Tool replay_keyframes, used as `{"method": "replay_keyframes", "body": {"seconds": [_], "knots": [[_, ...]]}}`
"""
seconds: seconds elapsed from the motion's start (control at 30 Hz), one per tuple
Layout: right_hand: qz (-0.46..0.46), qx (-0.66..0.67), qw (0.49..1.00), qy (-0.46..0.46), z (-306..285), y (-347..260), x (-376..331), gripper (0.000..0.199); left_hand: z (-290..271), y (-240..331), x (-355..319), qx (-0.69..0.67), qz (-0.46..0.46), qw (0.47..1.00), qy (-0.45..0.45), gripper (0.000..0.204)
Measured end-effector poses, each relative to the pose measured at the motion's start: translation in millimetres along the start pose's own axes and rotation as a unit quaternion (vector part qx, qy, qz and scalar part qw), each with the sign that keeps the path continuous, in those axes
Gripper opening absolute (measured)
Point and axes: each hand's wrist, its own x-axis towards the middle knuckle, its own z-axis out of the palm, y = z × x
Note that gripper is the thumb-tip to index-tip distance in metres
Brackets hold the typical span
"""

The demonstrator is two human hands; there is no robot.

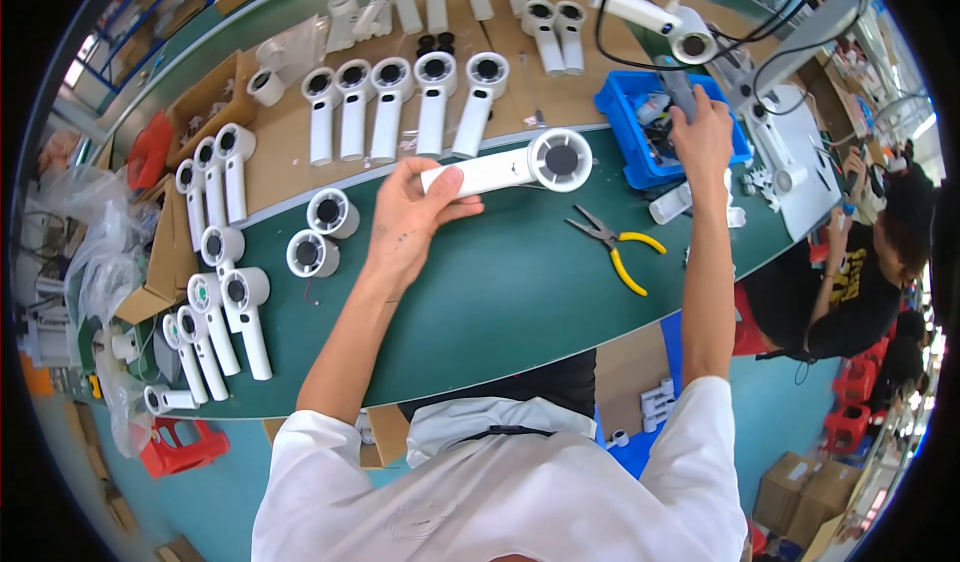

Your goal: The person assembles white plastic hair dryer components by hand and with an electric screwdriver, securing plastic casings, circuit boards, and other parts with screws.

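Observation:
My left hand (418,202) is closed around the handle of a white handheld fan (490,171), whose round head with a dark centre points right. Over at the blue bin (640,167), my right hand (703,132) has its fingers around a grey stick-shaped tool (678,90); its lower end is hidden by the hand. Small dark and pale items lie inside the bin. Yellow-handled pliers (615,247) rest with handles spread on the green mat, between my two forearms. Two loose white round fan heads (322,232) sit left of my left wrist.
Finished-looking white fans (390,107) stand in rows at the back, with more fans (245,312) at the left edge. A cardboard box (205,102) is at the far left. Cables and a metal arm (800,37) hang at the upper right. Another person (850,262) sits to the right.

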Motion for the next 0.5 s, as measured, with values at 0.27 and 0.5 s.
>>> {"method": "replay_keyframes", "body": {"seconds": [0.27,0.5], "knots": [[0.099,0.767,0.578,-0.261,-9,-150,-106,0.068,-11,-56,-7,-0.204,-0.071,0.971,-0.107,0.038],[0.106,0.862,0.406,-0.285,-10,-199,-112,0.064,-5,-51,-18,0.275,0.206,0.939,0.018,0.041]]}}
